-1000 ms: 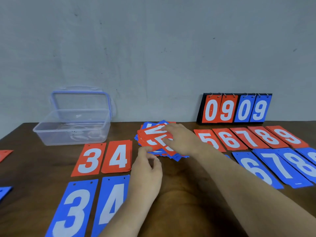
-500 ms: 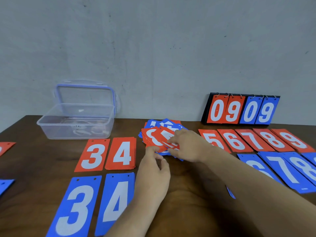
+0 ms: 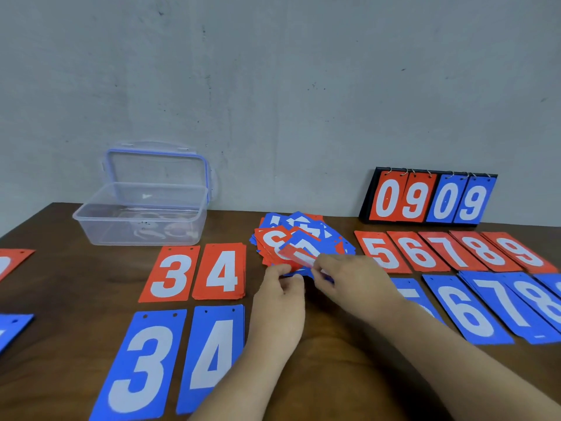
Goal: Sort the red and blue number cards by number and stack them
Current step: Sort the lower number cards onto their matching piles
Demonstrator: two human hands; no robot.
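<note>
Drawing back from the middle of the mixed pile [image 3: 291, 235], the right hand [image 3: 349, 278] now pinches a blurred red card [image 3: 299, 256] at the pile's near edge. The left hand [image 3: 280, 296] curls just beside it; whether it grips a card cannot be told. Red and blue sorted cards [image 3: 221, 271] flank the pile on the worktop [image 3: 76, 284].
</note>
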